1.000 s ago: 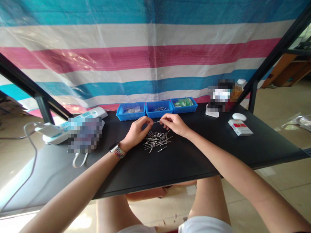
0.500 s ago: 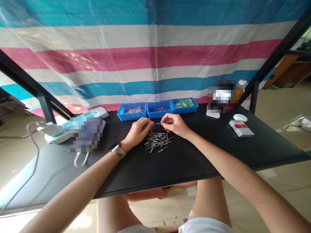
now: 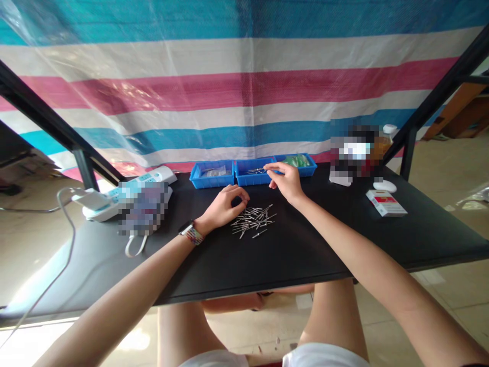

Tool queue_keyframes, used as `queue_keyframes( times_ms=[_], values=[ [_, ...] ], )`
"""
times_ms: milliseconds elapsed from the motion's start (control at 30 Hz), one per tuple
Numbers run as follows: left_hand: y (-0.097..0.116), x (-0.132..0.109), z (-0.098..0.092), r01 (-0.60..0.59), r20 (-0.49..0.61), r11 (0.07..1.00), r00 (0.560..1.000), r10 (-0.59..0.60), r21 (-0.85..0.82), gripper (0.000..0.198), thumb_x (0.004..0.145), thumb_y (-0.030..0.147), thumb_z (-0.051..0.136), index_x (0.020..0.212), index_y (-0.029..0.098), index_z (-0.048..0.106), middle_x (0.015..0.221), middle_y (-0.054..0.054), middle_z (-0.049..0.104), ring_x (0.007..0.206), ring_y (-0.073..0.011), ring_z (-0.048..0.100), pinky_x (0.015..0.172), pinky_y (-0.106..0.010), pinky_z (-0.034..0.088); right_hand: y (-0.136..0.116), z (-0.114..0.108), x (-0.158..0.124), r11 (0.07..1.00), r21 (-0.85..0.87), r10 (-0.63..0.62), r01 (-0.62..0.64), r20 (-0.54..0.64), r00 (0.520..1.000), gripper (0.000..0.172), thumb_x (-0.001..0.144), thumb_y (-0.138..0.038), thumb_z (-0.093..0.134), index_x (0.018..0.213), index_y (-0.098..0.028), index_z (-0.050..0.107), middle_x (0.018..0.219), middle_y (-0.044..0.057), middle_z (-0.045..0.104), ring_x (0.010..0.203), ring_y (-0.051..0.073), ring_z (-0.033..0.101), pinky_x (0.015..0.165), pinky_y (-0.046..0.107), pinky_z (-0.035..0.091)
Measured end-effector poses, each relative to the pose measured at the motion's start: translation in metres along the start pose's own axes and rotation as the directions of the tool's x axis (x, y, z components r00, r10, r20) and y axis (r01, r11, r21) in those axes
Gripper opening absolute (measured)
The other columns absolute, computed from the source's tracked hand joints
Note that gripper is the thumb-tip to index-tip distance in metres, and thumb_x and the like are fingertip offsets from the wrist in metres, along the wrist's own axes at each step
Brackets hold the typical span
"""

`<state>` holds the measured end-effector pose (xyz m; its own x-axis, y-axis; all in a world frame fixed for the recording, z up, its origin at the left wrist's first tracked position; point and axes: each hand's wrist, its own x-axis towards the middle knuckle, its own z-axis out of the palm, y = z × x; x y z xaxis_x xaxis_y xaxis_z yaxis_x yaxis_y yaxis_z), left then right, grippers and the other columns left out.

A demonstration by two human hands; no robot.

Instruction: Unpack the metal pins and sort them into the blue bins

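My right hand (image 3: 284, 181) reaches over the near right part of the middle blue bin (image 3: 252, 179), thumb and forefinger pinched on a thin silver blind rivet (image 3: 260, 169). More silver pieces show inside that bin. My left hand (image 3: 228, 205), with a watch and woven band at the wrist, rests on the black table at the left edge of a loose pile of blind rivets (image 3: 254, 219). Its fingers are curved, with a gap to the thumb, and nothing shows between them. A single rivet (image 3: 260, 234) lies just in front of the pile.
The left blue bin (image 3: 212, 182) holds clear plastic bags; the right one (image 3: 305, 171) holds green packets. A white power strip (image 3: 95, 209) and a blurred item with a white loop lie left. At right are a small red-and-white box (image 3: 386, 204), a white oval object (image 3: 384, 187) and a bottle.
My right hand has moved away from my left, up and forward to the middle bin, carrying a rivet. My left hand has let go and stays beside the pile. The view has shifted slightly.
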<state>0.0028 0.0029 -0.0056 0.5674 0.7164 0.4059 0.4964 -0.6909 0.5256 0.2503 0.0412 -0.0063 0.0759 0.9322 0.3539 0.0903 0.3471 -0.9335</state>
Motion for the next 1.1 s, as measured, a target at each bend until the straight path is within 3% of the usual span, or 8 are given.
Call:
queue_keyframes(
  times_ms=[67,133,267,400,567,667,900,1100],
  values=[
    [0.0,0.001,0.0,-0.033,0.061,0.999,0.998,0.032,0.014,0.016,0.097,0.032,0.06,0.1,0.022,0.073,0.107,-0.006,0.076,0.103,-0.026,0.066,0.101,-0.043,0.05,0.001,-0.003,-0.001,0.998,-0.066,-0.015,0.015,-0.014,1.0,0.034,0.085,-0.041,0.072,0.109,-0.018,0.077,0.126,0.014,0.078,0.047,0.009,0.062,0.042,0.025,0.049],
    [-0.001,0.001,0.0,-0.059,0.105,0.998,0.993,0.056,0.023,0.019,0.097,0.033,0.062,0.104,0.024,0.077,0.109,-0.006,0.076,0.105,-0.0264,0.066,0.103,-0.043,0.049,-0.002,-0.005,-0.007,0.989,-0.128,-0.068,0.067,-0.005,0.998,0.03,0.089,-0.035,0.066,0.111,-0.019,0.078,0.135,0.013,0.076,0.046,0.009,0.061,0.043,0.026,0.048],
    [-0.001,0.002,0.001,-0.068,0.122,0.997,0.991,0.064,0.027,0.018,0.098,0.036,0.065,0.102,0.024,0.079,0.107,-0.006,0.075,0.104,-0.0257,0.066,0.1,-0.042,0.049,-0.013,-0.004,-0.02,0.965,-0.211,-0.144,0.159,0.087,0.986,0.023,0.092,-0.025,0.058,0.101,-0.019,0.079,0.11,0.008,0.081,0.047,0.01,0.06,0.047,0.026,0.046],
    [0.0,0.003,0.002,-0.088,0.112,0.996,0.99,0.087,0.005,0.016,0.097,0.032,0.064,0.092,0.022,0.075,0.1,-0.005,0.075,0.098,-0.0234,0.067,0.099,-0.041,0.048,-0.017,0.0,-0.027,0.919,-0.285,-0.173,0.272,0.328,0.929,0.016,0.088,-0.018,0.062,0.091,-0.018,0.078,0.096,0.005,0.077,0.056,0.011,0.06,0.056,0.026,0.045],
    [-0.001,0.003,0.002,-0.116,0.118,0.993,0.986,0.114,0.007,0.01,0.095,0.026,0.064,0.091,0.022,0.073,0.1,-0.004,0.075,0.096,-0.0222,0.067,0.099,-0.04,0.047,-0.017,0.0,-0.033,0.76,-0.523,-0.069,0.385,0.525,0.848,0.008,0.081,-0.019,0.077,0.074,-0.019,0.073,0.081,0.001,0.072,0.07,0.014,0.059,0.064,0.028,0.037],
    [-0.001,0.004,0.002,-0.116,0.126,0.993,0.985,0.114,0.01,0.011,0.094,0.026,0.063,0.092,0.022,0.073,0.099,-0.003,0.075,0.096,-0.0217,0.066,0.099,-0.04,0.046,-0.018,-0.001,-0.035,0.759,-0.52,-0.028,0.392,0.575,0.818,0.007,0.078,-0.015,0.079,0.076,-0.02,0.076,0.083,0.0,0.073,0.076,0.015,0.062,0.067,0.027,0.037],
    [0.001,0.003,0.0,-0.083,0.139,0.996,0.987,0.079,0.023,0.013,0.095,0.029,0.063,0.092,0.021,0.073,0.1,-0.005,0.075,0.097,-0.0229,0.065,0.098,-0.039,0.046,-0.009,-0.001,-0.033,0.789,-0.438,-0.078,0.43,0.623,0.778,0.01,0.079,-0.008,0.076,0.078,-0.018,0.075,0.082,0.001,0.069,0.074,0.014,0.06,0.068,0.026,0.039],
    [-0.002,0.001,0.003,-0.029,0.036,0.999,0.999,0.03,-0.021,0.013,0.098,0.031,0.063,0.102,0.022,0.071,0.105,-0.005,0.074,0.103,-0.0246,0.065,0.097,-0.039,0.05,-0.002,0.001,-0.03,0.869,-0.336,-0.149,0.364,0.523,0.839,0.011,0.088,-0.01,0.067,0.081,-0.018,0.066,0.08,0.0,0.065,0.068,0.013,0.056,0.068,0.026,0.042]
  ],
)
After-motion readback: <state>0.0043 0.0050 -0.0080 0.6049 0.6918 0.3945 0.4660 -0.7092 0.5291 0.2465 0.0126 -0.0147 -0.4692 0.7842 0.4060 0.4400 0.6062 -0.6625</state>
